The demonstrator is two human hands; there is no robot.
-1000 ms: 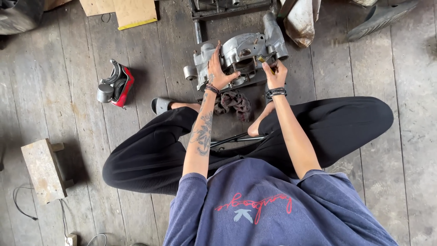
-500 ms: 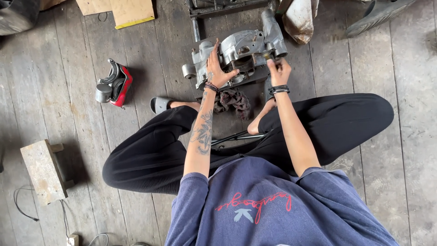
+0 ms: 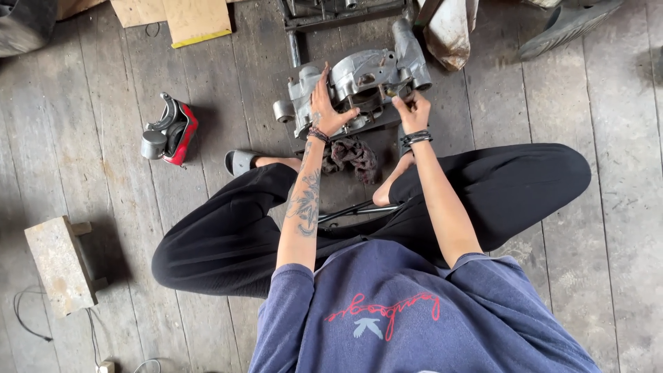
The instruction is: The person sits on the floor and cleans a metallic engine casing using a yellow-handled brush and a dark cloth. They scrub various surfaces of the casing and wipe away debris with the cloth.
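Note:
A grey metal engine case lies on the wooden floor in front of my crossed legs. My left hand rests flat on its left side, fingers spread, steadying it. At the case's right side my right hand is closed around a small tool or part, too small to name. A dark crumpled rag lies on the floor between my feet, just below the case. A long dark metal tool rests across my lap.
A red and silver power tool lies to the left. A stone block with a cable sits at lower left. Cardboard, a metal frame, a white sack and a sandal lie beyond the case.
The view has shifted slightly. Both hands stay on the engine case, with my right hand working at the same spot on its right side.

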